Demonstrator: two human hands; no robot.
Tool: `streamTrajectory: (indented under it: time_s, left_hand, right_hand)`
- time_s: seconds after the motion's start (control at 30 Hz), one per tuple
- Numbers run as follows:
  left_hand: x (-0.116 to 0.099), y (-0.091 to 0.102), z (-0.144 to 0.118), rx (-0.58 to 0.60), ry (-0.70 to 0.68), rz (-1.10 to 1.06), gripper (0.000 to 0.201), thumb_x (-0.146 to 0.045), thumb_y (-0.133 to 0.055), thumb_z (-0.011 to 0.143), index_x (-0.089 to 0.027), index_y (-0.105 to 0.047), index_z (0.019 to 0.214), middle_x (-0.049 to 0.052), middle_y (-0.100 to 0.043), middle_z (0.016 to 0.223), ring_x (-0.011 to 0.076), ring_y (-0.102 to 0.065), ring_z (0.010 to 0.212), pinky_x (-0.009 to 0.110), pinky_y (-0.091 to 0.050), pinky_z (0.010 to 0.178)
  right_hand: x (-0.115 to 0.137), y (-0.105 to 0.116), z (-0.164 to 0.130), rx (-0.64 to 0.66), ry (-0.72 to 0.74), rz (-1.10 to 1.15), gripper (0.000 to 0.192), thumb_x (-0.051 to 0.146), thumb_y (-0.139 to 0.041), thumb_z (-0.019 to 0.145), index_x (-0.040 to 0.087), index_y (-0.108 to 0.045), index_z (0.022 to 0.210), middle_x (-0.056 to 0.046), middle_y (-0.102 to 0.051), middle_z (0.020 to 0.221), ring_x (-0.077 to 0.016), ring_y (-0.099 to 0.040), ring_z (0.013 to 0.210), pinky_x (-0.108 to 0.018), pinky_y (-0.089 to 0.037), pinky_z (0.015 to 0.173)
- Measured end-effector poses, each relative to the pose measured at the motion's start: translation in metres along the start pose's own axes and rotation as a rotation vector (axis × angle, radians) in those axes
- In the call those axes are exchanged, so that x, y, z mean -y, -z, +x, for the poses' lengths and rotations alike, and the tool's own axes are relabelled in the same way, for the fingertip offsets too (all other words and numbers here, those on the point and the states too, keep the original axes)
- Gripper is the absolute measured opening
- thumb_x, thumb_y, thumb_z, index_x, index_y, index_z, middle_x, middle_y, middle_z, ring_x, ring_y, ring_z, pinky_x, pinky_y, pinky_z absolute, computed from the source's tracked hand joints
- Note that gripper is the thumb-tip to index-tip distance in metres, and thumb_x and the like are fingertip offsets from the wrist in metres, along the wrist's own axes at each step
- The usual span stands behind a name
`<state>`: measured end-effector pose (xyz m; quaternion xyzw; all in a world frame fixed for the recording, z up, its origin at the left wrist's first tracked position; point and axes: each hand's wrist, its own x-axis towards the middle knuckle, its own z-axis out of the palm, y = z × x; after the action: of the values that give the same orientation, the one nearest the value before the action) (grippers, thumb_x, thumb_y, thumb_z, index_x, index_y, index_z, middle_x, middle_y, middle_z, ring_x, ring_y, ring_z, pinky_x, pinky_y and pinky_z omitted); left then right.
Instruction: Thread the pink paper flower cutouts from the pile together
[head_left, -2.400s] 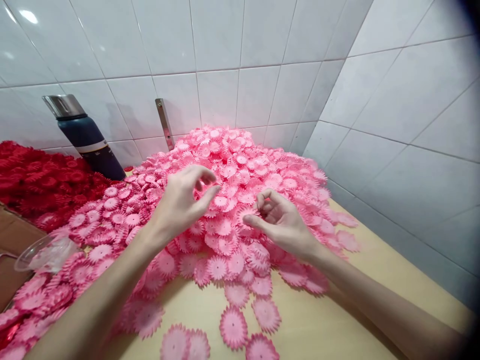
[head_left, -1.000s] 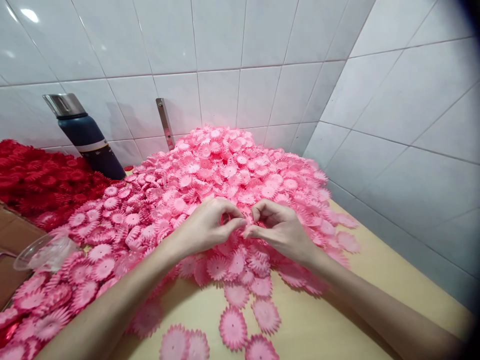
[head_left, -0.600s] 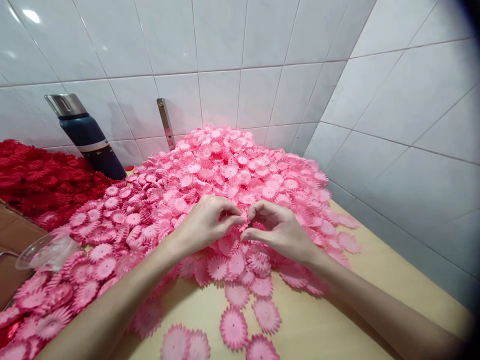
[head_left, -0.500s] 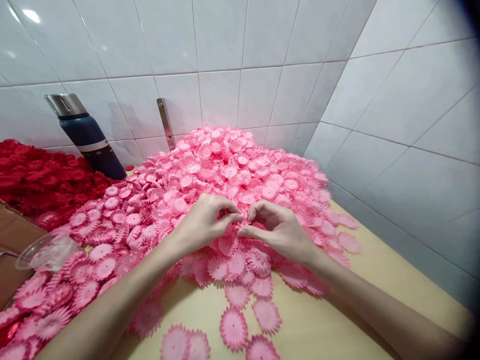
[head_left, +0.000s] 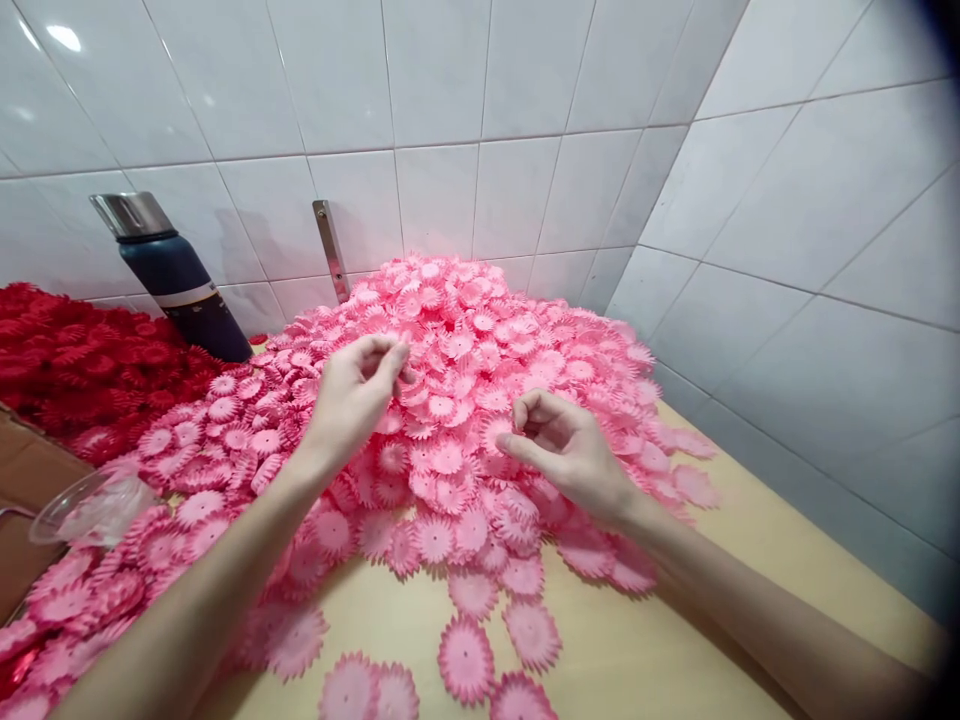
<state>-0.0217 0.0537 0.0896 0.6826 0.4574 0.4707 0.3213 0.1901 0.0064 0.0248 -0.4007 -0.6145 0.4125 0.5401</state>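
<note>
Over the heap of pink scallop-edged paper or fabric flower discs point(head_left: 450, 455), my left hand point(head_left: 364, 385) is raised with thumb and fingertips pinched together. Anything in that pinch is too small to make out. Lower and to the right, my right hand point(head_left: 566, 450) has its fingers curled and its thumb close to the index fingertip. What it holds, if anything, cannot be made out against the pink behind it. A gap separates the two hands. Several single discs, among them a darker pink disc point(head_left: 466, 658), lie on the pale table point(head_left: 600, 650) in front.
Red discs point(head_left: 75, 370) are heaped at the left beside a dark blue bottle point(head_left: 187, 290) with a steel cap. A clear plastic bowl point(head_left: 64, 515) and a cardboard box point(head_left: 30, 475) sit at the left edge. White tiled walls point(head_left: 442, 190) border the table; a metal strip point(head_left: 330, 250) stands at the back wall.
My hands were nearly touching and have come apart. The left has moved up and to the left; the right has shifted slightly to the right.
</note>
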Motion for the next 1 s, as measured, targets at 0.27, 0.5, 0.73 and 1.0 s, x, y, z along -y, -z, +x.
streamTrajectory:
  time_s: [0.27, 0.5, 0.73, 1.0]
  left_hand:
    - [-0.001, 0.013, 0.004, -0.137, -0.165, 0.489, 0.03, -0.027, -0.062, 0.084, -0.011, -0.071, 0.107, 0.012, -0.074, 0.104, 0.0224, -0.067, 0.087, 0.036, -0.051, 0.077]
    - [-0.011, 0.004, -0.005, 0.081, -0.309, 0.321, 0.015, -0.023, -0.062, 0.087, -0.013, -0.071, 0.093, 0.005, -0.073, 0.088, 0.0129, -0.064, 0.073, 0.024, -0.05, 0.06]
    - [-0.022, -0.005, -0.016, 0.563, -0.364, 0.26, 0.02, -0.032, -0.066, 0.086, -0.014, -0.071, 0.078, -0.001, -0.07, 0.07, 0.008, -0.058, 0.062, 0.021, -0.042, 0.058]
    - [-0.016, -0.008, -0.017, 0.675, -0.283, 0.293, 0.025, -0.039, -0.069, 0.081, -0.015, -0.071, 0.074, 0.001, -0.067, 0.065, 0.0108, -0.056, 0.058, 0.024, -0.04, 0.057]
  right_hand:
    - [-0.003, -0.004, 0.001, 0.021, -0.026, -0.023, 0.024, 0.032, -0.076, 0.077, 0.018, -0.056, 0.078, -0.003, -0.062, 0.078, -0.0161, -0.061, 0.075, -0.033, -0.05, 0.072]
    - [-0.003, -0.007, -0.001, 0.035, -0.037, 0.039, 0.025, 0.029, -0.072, 0.082, 0.022, -0.049, 0.085, 0.004, -0.053, 0.074, -0.0124, -0.06, 0.072, -0.028, -0.05, 0.066]
    - [0.001, -0.01, -0.003, 0.08, 0.016, 0.081, 0.028, 0.023, -0.069, 0.084, 0.023, -0.041, 0.085, 0.006, -0.051, 0.072, -0.0086, -0.05, 0.063, -0.024, -0.042, 0.058]
    - [0.006, -0.017, -0.008, 0.078, 0.005, 0.119, 0.037, 0.027, -0.067, 0.086, 0.024, -0.031, 0.077, 0.007, -0.042, 0.065, -0.0088, -0.041, 0.056, -0.025, -0.038, 0.054]
